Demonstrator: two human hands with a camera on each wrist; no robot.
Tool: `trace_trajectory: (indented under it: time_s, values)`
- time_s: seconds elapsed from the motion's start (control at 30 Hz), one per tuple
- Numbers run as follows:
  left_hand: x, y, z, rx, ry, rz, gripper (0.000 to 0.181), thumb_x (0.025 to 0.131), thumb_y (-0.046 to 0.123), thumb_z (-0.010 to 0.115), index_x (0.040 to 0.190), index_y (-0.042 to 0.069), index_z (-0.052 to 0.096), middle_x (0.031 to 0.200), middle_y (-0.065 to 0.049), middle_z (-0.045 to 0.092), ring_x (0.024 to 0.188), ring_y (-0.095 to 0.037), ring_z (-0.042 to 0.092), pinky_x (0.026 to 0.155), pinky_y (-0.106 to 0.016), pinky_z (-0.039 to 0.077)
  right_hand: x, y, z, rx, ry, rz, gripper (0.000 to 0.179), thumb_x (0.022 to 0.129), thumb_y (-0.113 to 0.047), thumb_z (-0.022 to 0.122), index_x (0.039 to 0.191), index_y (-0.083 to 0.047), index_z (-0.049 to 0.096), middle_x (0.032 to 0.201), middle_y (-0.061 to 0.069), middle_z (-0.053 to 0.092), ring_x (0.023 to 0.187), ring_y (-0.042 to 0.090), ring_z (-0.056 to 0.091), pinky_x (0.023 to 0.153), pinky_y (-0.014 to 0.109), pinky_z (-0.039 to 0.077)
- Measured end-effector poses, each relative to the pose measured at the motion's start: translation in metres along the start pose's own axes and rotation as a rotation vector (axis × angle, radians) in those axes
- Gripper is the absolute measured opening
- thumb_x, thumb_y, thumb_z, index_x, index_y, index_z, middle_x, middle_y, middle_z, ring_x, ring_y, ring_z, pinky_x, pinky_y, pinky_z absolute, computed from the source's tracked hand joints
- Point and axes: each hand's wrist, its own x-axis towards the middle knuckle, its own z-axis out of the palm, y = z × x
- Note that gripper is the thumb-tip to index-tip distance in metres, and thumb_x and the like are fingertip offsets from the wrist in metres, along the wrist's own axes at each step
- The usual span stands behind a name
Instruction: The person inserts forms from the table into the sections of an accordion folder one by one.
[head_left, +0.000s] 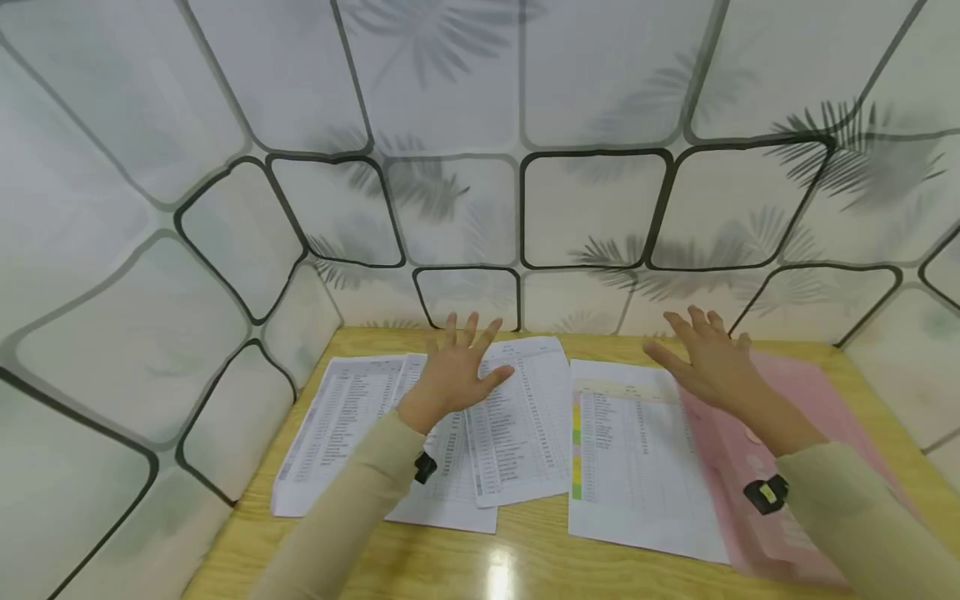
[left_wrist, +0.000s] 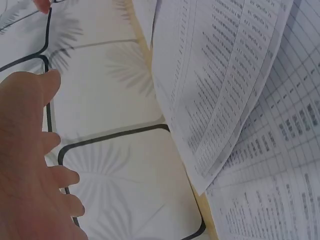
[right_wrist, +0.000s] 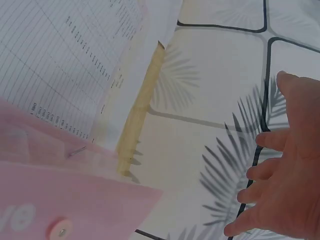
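My left hand (head_left: 454, 373) hovers with fingers spread above several overlapping printed sheets (head_left: 517, 433) on the left of the table. In the left wrist view the left hand (left_wrist: 30, 160) holds nothing, and the sheets (left_wrist: 215, 75) lie beside it. My right hand (head_left: 708, 362) is raised with spread fingers over a pink plastic folder (head_left: 810, 400) and a printed sheet (head_left: 637, 475) with a colored strip down its left side. The right wrist view shows the right hand (right_wrist: 285, 170) holding nothing, apart from the folder (right_wrist: 75, 200) with its round button.
The wooden table (head_left: 450, 562) meets a wall (head_left: 592, 208) with dark-outlined panels and leaf prints at its back. A side wall (head_left: 112, 333) of the same pattern borders the left edge. Both wrists carry black straps with small devices.
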Motion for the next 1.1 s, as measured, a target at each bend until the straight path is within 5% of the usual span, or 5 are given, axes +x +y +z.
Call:
trace_trajectory:
  time_s: [0.57, 0.8, 1.1]
  values:
    - [0.012, 0.093, 0.060, -0.049, -0.102, 0.204, 0.074, 0.107, 0.068, 0.036, 0.170, 0.034, 0.016, 0.176, -0.013, 0.017, 0.162, -0.048, 0.012, 0.124, -0.078, 0.011, -0.035, 0.043, 0.018, 0.000, -0.022, 0.052, 0.091, 0.105, -0.067, 0.045, 0.165, -0.003, 0.024, 0.164, 0.043, 0.016, 0.148, 0.070, 0.012, 0.099, 0.095, 0.010]
    - [0.016, 0.136, 0.078, -0.032, -0.145, 0.273, 0.075, 0.105, 0.072, 0.034, 0.169, 0.037, 0.017, 0.177, -0.007, 0.018, 0.162, -0.043, 0.016, 0.127, -0.073, 0.016, -0.048, 0.052, 0.024, -0.027, -0.015, 0.064, 0.088, 0.105, -0.065, 0.048, 0.162, -0.001, 0.029, 0.162, 0.046, 0.018, 0.145, 0.070, 0.017, 0.100, 0.095, 0.014]
    - [0.018, 0.173, 0.098, 0.032, -0.207, 0.323, 0.074, 0.104, 0.076, 0.031, 0.168, 0.043, 0.015, 0.177, 0.000, 0.019, 0.163, -0.037, 0.019, 0.128, -0.066, 0.020, -0.061, 0.062, 0.035, -0.032, -0.023, 0.053, 0.079, 0.105, -0.056, 0.055, 0.158, -0.001, 0.035, 0.158, 0.049, 0.022, 0.142, 0.073, 0.020, 0.097, 0.096, 0.017]
